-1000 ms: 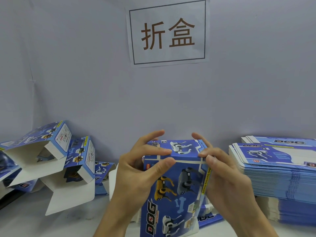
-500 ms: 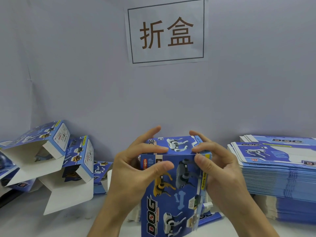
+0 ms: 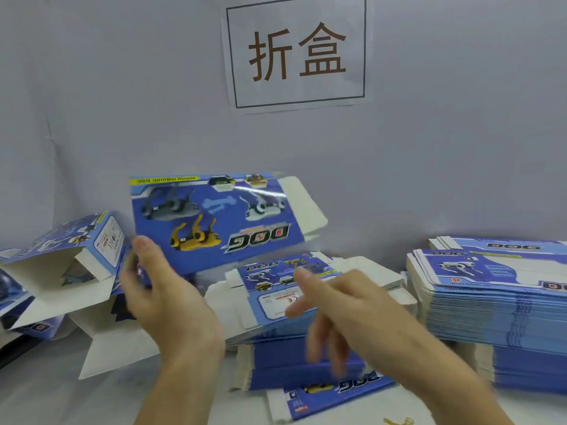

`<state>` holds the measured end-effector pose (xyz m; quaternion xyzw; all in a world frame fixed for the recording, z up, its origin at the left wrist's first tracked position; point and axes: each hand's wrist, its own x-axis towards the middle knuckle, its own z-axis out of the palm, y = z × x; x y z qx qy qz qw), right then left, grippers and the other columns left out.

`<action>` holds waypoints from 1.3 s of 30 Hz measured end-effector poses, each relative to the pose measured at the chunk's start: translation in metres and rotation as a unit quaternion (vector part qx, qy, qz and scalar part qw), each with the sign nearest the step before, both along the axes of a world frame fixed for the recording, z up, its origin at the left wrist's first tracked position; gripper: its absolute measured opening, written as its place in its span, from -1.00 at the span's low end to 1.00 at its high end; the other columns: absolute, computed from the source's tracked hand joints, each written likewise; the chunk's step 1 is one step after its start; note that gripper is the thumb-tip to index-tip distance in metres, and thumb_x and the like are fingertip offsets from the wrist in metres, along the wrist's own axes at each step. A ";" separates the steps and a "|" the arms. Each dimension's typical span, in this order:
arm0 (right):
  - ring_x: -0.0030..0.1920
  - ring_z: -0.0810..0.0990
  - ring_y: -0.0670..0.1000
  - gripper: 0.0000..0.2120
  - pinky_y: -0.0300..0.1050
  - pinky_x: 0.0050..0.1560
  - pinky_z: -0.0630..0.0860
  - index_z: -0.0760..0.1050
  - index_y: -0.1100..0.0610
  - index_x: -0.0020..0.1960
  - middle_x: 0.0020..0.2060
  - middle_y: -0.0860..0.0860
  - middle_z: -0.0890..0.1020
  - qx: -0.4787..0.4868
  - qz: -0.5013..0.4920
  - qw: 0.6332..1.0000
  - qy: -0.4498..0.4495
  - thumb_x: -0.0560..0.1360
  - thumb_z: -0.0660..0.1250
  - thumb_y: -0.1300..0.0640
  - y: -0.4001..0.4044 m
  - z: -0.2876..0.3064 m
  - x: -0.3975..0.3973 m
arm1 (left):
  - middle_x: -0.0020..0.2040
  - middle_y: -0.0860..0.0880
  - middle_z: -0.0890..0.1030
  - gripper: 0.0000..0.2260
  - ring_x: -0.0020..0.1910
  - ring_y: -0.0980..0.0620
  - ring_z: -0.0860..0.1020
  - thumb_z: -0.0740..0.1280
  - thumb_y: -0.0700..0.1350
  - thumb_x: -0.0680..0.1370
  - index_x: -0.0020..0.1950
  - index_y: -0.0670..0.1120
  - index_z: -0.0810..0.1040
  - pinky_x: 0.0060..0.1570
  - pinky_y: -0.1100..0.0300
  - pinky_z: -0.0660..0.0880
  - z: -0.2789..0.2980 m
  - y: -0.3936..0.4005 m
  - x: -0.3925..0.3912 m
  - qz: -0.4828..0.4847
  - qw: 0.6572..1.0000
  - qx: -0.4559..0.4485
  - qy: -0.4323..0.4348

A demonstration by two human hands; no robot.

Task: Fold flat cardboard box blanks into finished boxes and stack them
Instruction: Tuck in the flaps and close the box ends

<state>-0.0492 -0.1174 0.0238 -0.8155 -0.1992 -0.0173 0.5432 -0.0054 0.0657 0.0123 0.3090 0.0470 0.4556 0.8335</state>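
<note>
risk first: the folded box point(image 3: 214, 222) is held only at its near-left corner by the left hand point(image 3: 159, 299), lying sideways w/ the far-right end flap point(image 3: 302, 207) sticking out open. a one-corner grip on a light, glossy carton could let it swing or slip, and that loose flap may catch on the pile it's heading for, i judge. the left hand looks wrapped round the box corner, but it's blurred, so the exact finger grip is unclear.

right hand point(image 3: 346, 314) is loose and holds nothing, fingers spread and hanging over the middle stack of blanks point(image 3: 310, 302); blur there too. reaching in fast could drag more than one blank off the top or skew the stack.

containers: the finished boxes on the left point(image 3: 76, 256) lie tipped on the desk point(image 3: 43, 391), flaps open, white insides showing, nothing in them as far as i can see. that pile is untidy, so a box set on it may slide. the tall stack of blanks at right point(image 3: 497, 305) sits flat, well apart from the left hand. a sign point(image 3: 296, 52) hangs on the far wall.
</note>
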 end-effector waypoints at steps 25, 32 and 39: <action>0.28 0.60 -0.05 -0.34 0.04 0.21 0.60 0.18 -0.43 0.47 0.31 -0.22 0.57 0.226 0.007 0.962 -0.152 0.47 0.38 -0.12 -0.020 -0.024 0.025 | 0.17 0.18 0.65 -0.46 0.11 0.12 0.67 0.38 0.16 0.52 0.46 0.34 0.27 -0.13 0.25 0.63 -0.016 -0.035 -0.011 -0.246 0.857 0.453 -0.019; -0.11 0.74 0.08 -0.51 0.04 -0.18 0.67 0.57 -0.09 0.11 -0.12 0.09 0.72 0.311 -0.023 0.944 -0.111 0.50 0.13 -0.41 -0.016 -0.025 0.023 | 0.03 -0.20 0.67 -0.63 0.00 -0.19 0.70 0.38 0.33 0.41 0.09 0.15 0.55 -0.06 -0.14 0.65 -0.018 -0.044 -0.011 -0.293 0.877 0.382 0.018; -0.51 0.58 -0.05 -0.89 -0.20 -0.50 0.51 0.49 -0.11 0.00 -0.42 0.15 0.49 0.308 -0.041 0.950 -0.033 0.58 0.19 0.02 -0.014 -0.019 0.027 | -0.26 -0.16 0.49 -0.80 -0.19 -0.18 0.49 0.23 0.03 0.54 -0.22 -0.04 0.46 -0.23 -0.06 0.45 -0.023 -0.042 -0.008 -0.279 0.900 0.328 0.072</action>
